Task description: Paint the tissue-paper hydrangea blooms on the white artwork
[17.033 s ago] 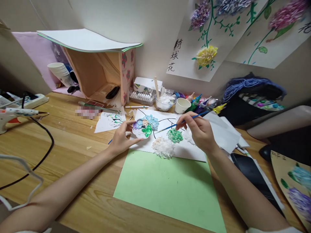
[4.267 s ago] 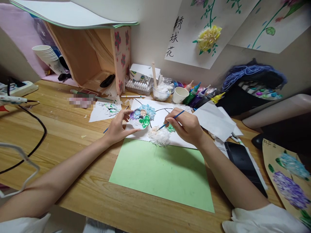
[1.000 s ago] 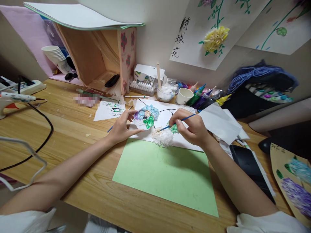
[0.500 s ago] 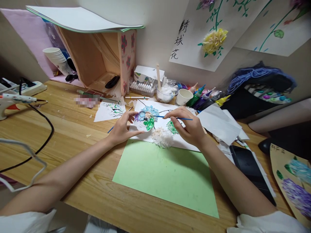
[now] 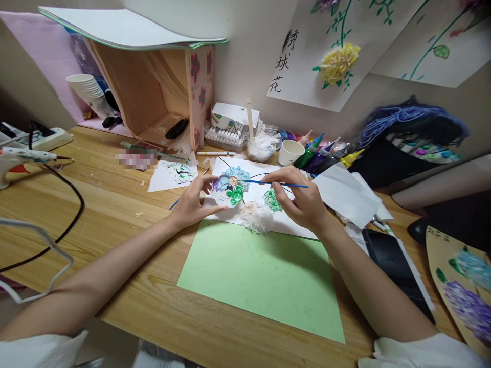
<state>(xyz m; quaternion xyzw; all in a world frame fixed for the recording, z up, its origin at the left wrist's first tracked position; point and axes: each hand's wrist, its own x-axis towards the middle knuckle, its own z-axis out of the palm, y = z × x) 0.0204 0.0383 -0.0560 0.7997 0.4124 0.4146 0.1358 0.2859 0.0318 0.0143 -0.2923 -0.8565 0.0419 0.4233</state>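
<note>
My left hand (image 5: 194,203) grips the edge of a small round paint palette (image 5: 226,198) with purple, blue and green paint on it. Between the pinched fingers of my right hand (image 5: 297,197) is a thin blue paintbrush (image 5: 255,181), its tip at the palette. Beneath both hands lies a white sheet (image 5: 295,225) bearing a blue flower and a green flower (image 5: 271,199). A fluffy white paper flower (image 5: 257,217) rests at its lower edge, just above a green sheet (image 5: 264,276).
Behind the sheet stand a white paper cup (image 5: 290,153), a bowl of white scraps (image 5: 261,148) and paint bottles (image 5: 310,152). A glue gun (image 5: 26,157) with cables is at left. White papers (image 5: 347,197) and a black phone (image 5: 395,271) lie at right.
My right hand has shifted slightly to the right with the brush, whose handle now lies a little flatter. The left hand and palette have hardly moved.
</note>
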